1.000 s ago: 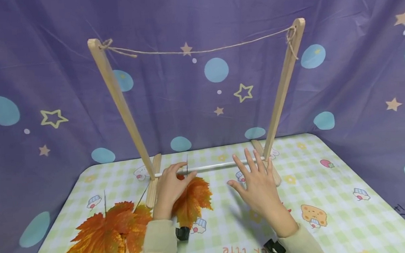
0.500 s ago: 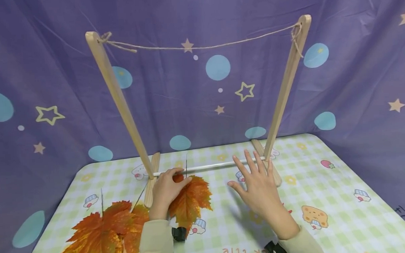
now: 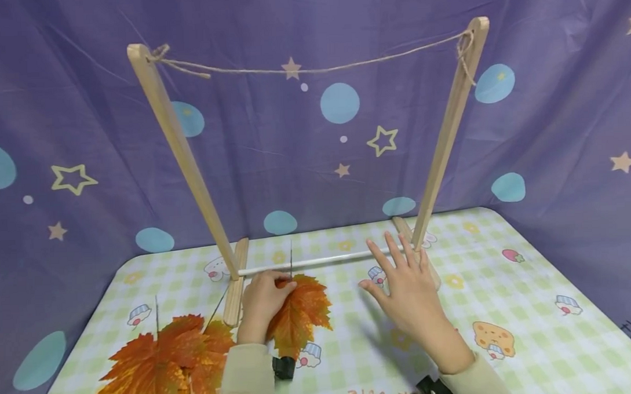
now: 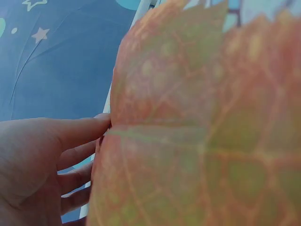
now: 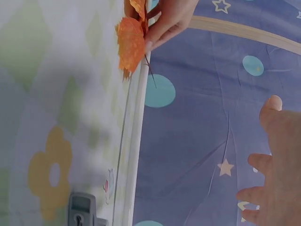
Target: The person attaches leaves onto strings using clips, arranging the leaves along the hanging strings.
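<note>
My left hand pinches an orange and green artificial maple leaf at its base, between thumb and fingers. Its thin dark stem points away, past the white rod of a wooden stand. Close up in the left wrist view, the leaf fills most of the picture, and the thumb tip presses its edge. Held over the table with fingers spread, my right hand has nothing in it. Its fingertips overlap the rod's right end in the head view.
The stand has a left post and a right post, with slack twine tied between their tops. More maple leaves lie at the front left of the checked tablecloth. A purple curtain hangs behind.
My left hand's thumb and fingers have come together at the leaf's base, below the rod. My right hand stays spread over nearly the same place. The view has shifted slightly.
</note>
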Motion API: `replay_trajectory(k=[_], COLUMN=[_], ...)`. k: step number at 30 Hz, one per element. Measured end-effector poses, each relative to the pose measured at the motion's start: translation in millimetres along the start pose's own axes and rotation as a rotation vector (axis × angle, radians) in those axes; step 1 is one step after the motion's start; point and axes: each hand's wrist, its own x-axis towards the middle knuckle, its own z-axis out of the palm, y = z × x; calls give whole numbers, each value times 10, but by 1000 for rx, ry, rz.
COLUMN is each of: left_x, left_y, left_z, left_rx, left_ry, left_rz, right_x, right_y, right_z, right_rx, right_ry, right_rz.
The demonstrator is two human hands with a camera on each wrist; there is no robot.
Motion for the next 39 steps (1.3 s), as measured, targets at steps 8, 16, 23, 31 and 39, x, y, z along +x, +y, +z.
replay_trajectory(k=[8, 16, 23, 31, 39], left_x=[-9, -19, 20, 83, 39], left_y=[32, 203, 296, 321, 283], left_z=[6, -169, -288, -281, -162], left_rx=[21, 2, -27, -56, -95], left_ry=[24, -42, -55, 18, 52], left_rz=[10, -4, -23, -3, -1], right_x=[-3, 18, 49, 47, -41], right_y=[55, 13, 43, 153, 237], right_z=[-93, -306, -464, -585, -599], right_rx=[36, 71, 81, 157, 236], right_ry=[13, 38, 47, -13, 60], right_rz=[3, -63, -128, -168, -232])
